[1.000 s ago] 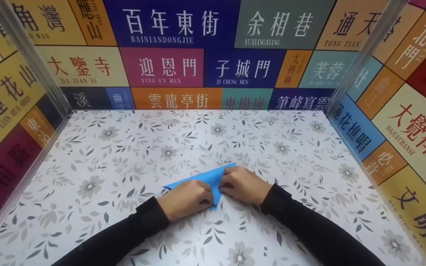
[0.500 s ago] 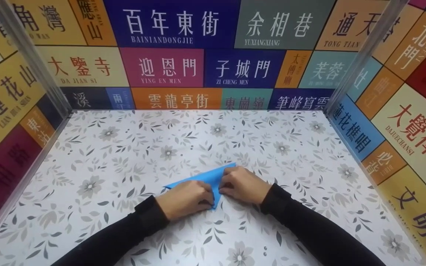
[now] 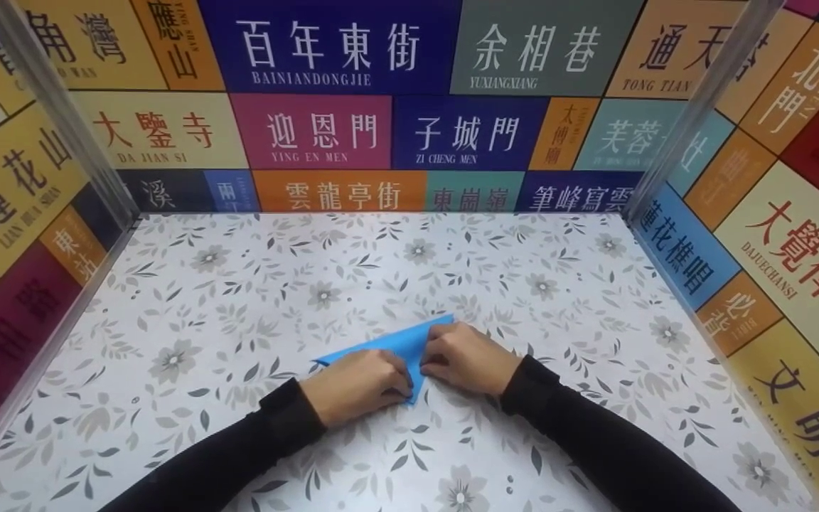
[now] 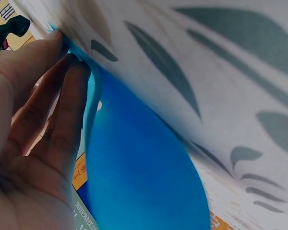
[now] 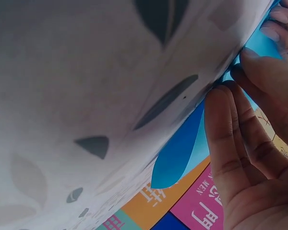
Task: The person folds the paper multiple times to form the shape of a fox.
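A folded sheet of blue paper [image 3: 412,344] lies on the patterned table, its pointed ends showing to the left, at the upper right and toward the person. My left hand [image 3: 358,384] pinches the paper near its front corner. At the right edge, my right hand [image 3: 472,358] holds the paper between thumb and fingers. Seen from the left wrist, the blue paper [image 4: 141,158] bulges up in a loose curve beside the fingers. In the right wrist view, a curved flap of the paper [image 5: 180,153] shows past the fingertips. The hands hide much of the folds.
The white tabletop [image 3: 324,249] has a grey flower and leaf print. Upright panels with coloured signs stand at the back [image 3: 317,131], left [image 3: 18,174] and right [image 3: 793,235]. Black sleeves cover both forearms.
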Available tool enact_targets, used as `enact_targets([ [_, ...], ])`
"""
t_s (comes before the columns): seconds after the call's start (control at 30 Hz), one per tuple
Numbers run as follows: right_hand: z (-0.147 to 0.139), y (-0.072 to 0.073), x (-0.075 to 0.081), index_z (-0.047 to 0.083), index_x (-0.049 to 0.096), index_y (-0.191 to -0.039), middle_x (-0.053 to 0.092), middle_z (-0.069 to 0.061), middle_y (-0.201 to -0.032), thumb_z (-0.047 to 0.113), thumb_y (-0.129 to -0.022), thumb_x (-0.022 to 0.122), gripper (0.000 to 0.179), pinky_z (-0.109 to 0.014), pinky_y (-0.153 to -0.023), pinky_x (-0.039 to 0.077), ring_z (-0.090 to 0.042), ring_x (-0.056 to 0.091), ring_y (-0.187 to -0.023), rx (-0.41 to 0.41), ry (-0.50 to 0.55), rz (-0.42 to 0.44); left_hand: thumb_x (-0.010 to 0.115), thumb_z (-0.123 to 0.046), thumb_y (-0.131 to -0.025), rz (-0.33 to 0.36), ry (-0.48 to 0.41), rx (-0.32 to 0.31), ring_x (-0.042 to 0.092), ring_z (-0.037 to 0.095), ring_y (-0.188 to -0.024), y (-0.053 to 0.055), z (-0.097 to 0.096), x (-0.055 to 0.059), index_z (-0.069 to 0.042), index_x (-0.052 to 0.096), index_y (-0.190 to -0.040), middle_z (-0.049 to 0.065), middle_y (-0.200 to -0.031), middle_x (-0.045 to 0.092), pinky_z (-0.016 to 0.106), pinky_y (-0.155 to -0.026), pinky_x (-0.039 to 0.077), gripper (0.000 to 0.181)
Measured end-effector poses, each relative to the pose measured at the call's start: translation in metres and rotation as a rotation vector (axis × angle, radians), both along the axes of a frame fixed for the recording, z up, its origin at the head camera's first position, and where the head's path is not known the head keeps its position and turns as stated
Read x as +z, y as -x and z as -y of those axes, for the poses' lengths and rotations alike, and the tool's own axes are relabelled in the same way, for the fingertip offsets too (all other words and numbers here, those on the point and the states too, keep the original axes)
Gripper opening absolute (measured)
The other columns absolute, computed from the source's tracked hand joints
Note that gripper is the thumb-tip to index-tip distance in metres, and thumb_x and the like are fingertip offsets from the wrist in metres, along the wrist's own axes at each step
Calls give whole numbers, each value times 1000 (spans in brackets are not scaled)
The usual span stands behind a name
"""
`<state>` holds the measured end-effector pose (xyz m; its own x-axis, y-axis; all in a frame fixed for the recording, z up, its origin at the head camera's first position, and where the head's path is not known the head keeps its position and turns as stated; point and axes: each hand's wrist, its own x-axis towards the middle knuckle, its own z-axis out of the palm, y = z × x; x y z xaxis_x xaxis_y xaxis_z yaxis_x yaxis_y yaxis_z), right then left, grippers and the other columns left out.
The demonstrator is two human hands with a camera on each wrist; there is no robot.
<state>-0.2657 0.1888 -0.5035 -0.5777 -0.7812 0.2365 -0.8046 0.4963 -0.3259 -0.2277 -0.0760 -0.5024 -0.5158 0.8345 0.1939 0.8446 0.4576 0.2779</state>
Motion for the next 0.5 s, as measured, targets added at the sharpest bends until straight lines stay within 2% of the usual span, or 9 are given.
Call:
enact_targets([
  [0.23,2,-1,0,11,88,-97,76,-5,-95,17,-99,94,8,-36,-82,65,-18,71,-85,8,0,-24,89,-21,-104,-4,8,2,83,17,-120,-2,1,1,-18,93,-113,1,-122,89,30,-108,67,10],
  [0.5,3,-2,0,12,90,-103,80,-5,-102,18,-100,94,8,-33,-88,68,-19,76,-92,-1,-7,2,87,-20,-106,-46,30,-17,82,14,-116,-4,2,2,-19,92,-110,-1,-119,88,25,-104,67,7],
])
